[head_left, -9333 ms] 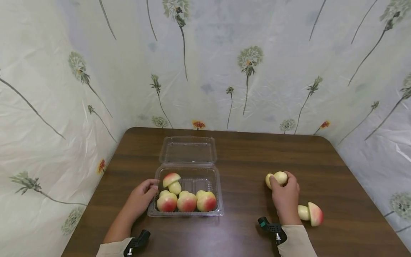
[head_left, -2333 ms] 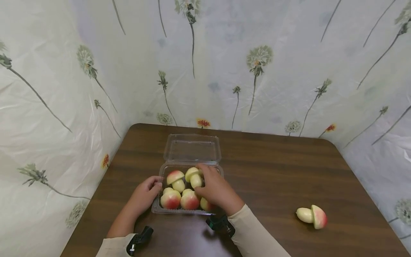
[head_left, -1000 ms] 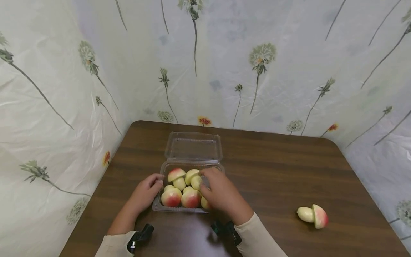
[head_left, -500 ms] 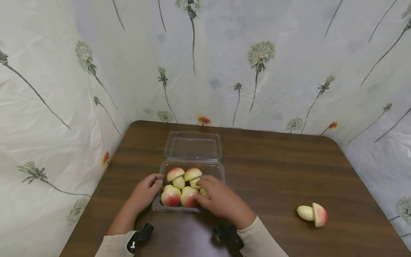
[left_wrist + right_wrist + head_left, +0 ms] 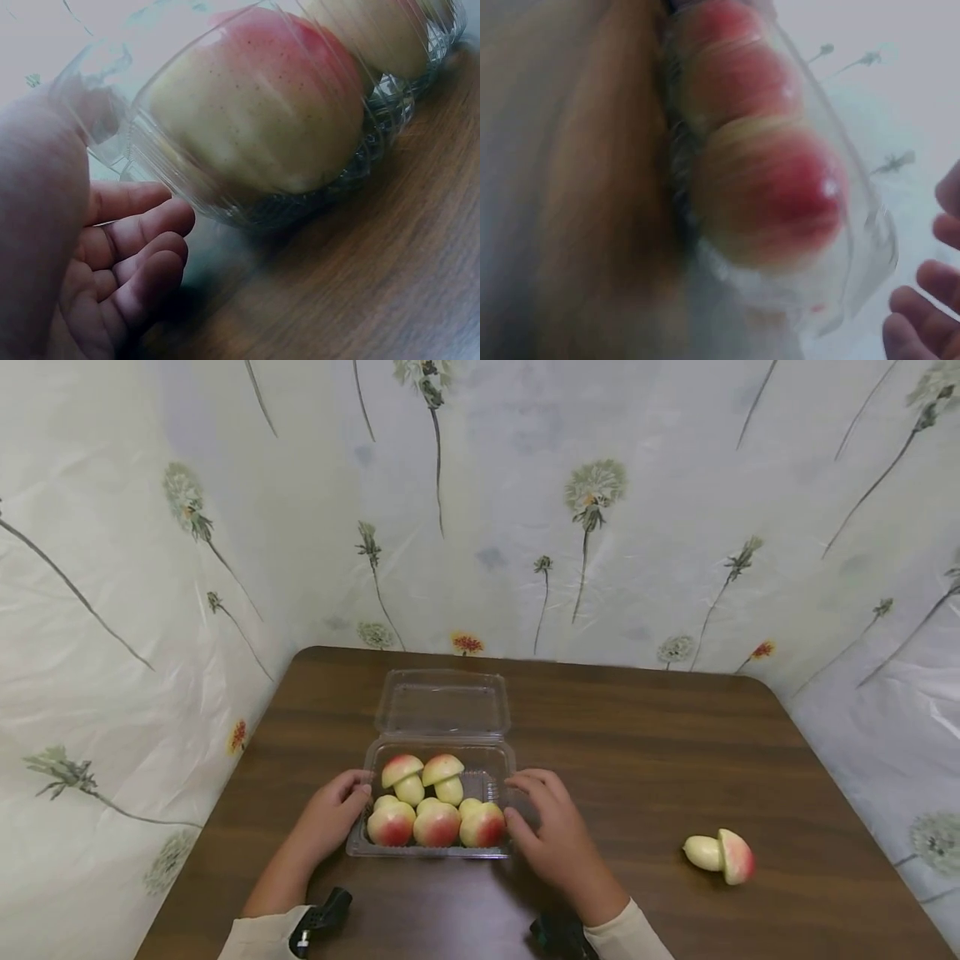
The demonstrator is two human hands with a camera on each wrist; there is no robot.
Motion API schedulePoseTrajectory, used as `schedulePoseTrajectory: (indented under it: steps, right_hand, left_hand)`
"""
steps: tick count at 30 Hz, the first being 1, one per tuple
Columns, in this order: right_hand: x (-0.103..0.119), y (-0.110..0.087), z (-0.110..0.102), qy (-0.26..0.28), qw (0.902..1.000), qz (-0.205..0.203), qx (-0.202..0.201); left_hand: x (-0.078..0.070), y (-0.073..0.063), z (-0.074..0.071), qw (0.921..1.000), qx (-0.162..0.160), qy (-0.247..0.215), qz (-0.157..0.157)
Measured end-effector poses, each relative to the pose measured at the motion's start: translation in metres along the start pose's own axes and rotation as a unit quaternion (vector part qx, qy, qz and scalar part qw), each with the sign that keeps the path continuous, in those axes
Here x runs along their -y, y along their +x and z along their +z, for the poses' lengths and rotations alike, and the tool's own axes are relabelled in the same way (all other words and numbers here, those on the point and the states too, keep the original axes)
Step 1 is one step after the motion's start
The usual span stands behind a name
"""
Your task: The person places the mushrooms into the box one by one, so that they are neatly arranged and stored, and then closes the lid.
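Note:
A hinged clear plastic container [image 5: 435, 852] stands with its lid [image 5: 442, 703] laid back. Inside, two toy mushrooms [image 5: 443, 768] with red-and-yellow caps lie in the back row. Three more toy mushrooms [image 5: 437, 823] fill the front row, caps toward the person. The left hand [image 5: 330, 817] holds the container's left rim between thumb and fingers; in the left wrist view its other fingers [image 5: 161, 217] bend loosely beside the wall. At the container's right side the right hand [image 5: 555, 835] is spread, holding nothing, its fingertips close to the rim; whether they touch cannot be told.
One more toy mushroom [image 5: 720, 856] lies on its side at the right of the brown wooden table [image 5: 637, 735]. Wrist cameras [image 5: 322, 920] sit on both wrists. A flower-patterned sheet [image 5: 510, 527] hangs behind and at both sides.
The right hand picked up a mushroom at the right, set it in the back row, turned its cap backward, then let go and drew back right. The left hand stayed on the rim.

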State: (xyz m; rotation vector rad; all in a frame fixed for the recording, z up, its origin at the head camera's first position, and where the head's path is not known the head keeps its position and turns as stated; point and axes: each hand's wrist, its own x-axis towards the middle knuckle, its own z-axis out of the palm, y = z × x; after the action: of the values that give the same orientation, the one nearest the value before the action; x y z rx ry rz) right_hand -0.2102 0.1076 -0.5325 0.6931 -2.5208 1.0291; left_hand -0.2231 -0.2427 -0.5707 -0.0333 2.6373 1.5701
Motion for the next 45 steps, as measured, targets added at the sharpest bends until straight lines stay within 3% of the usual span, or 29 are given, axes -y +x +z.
schedulePoseTrajectory:
  steps: [9,17,28,39,45]
  right_hand:
    - [-0.029,-0.028,-0.014,-0.04,0.9966,0.023,-0.068]
    - [-0.049,-0.045,-0.03,-0.067,0.9922,0.047,-0.093]
    - [-0.068,-0.058,-0.053,-0.084,0.9818,0.116,-0.125]
    - [-0.075,-0.07,-0.081,-0.107,0.9586,0.155,-0.213]
    - [-0.08,-0.073,-0.092,-0.141,0.9258,0.234,-0.262]
  left_hand:
    - [0.0,-0.002,-0.001,1.0,-0.004,0.003,0.001]
    - [0.003,-0.001,0.001,0.9999,-0.006,-0.003,0.009]
    - [0.003,-0.001,0.001,1.0,-0.007,-0.003,-0.002]
    - [0.0,-0.001,0.004,1.0,-0.003,-0.002,0.0]
    - [0.0,-0.004,0.002,1.0,-0.006,0.001,-0.002]
